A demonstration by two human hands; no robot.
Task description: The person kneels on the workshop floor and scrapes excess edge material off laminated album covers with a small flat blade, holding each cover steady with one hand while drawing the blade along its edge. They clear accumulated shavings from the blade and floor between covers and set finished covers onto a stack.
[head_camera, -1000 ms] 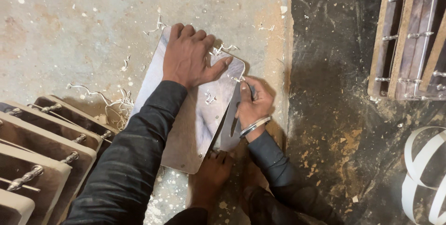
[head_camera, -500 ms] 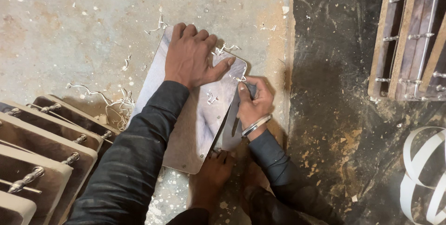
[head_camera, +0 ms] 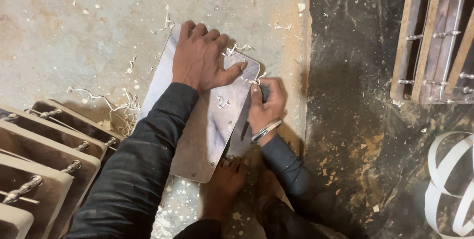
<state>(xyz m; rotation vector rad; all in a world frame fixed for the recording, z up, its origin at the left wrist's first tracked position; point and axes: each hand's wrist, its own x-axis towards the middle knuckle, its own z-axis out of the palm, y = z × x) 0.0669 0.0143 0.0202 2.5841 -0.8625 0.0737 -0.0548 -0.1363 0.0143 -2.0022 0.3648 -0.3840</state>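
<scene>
A flat grey-brown laminated board (head_camera: 207, 130) with rounded corners lies on the concrete floor. My left hand (head_camera: 202, 56) presses flat on its far end, fingers spread. My right hand (head_camera: 265, 101) grips a dark blade-like tool (head_camera: 245, 129) held against the board's right edge, with thin white shavings curling off near the thumb. A metal bangle sits on that wrist. My bare foot (head_camera: 224, 184) rests against the board's near corner.
Several similar boards with metal hooks (head_camera: 54, 155) lean in a stack at lower left. More boards with hooks (head_camera: 434, 41) lie at upper right. White edge-banding strip (head_camera: 449, 184) coils at lower right. Shavings (head_camera: 118, 105) litter the floor.
My right hand has slid a little farther along the board's right edge toward the far corner. The left hand stays pressed on the board.
</scene>
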